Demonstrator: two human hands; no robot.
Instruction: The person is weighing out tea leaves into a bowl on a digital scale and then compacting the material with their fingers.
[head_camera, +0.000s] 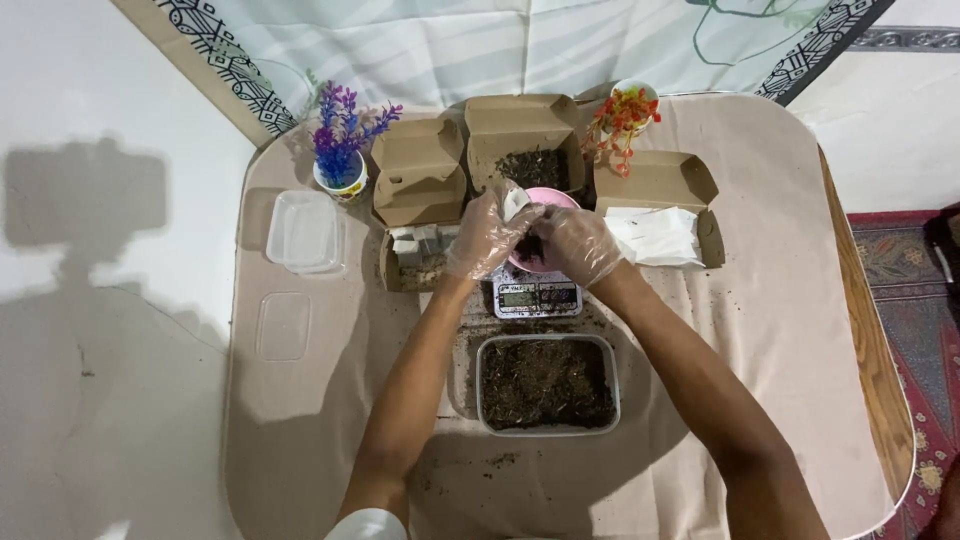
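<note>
Pink bowl mostly hidden behind hands; contents unclear.

Pink bowl, purple plant, red plant, beige tablecloth.

- small white pouch — paper-like, thin, pinched at the fingertips of both gloved hands, held just above the pink bowl; lower part hidden by fingers, so can't tell if it's open or sealed
- pink bowl — round, shallow, sits upright on top of the scale; dark dried-leaf material inside, mostly hidden behind the hands, only the far rim and a strip of the near rim show
- digital scale — flat, grey-silver, display and buttons facing the person; rests on the beige tablecloth between the open cardboard boxes and the clear tub of dark material
</note>
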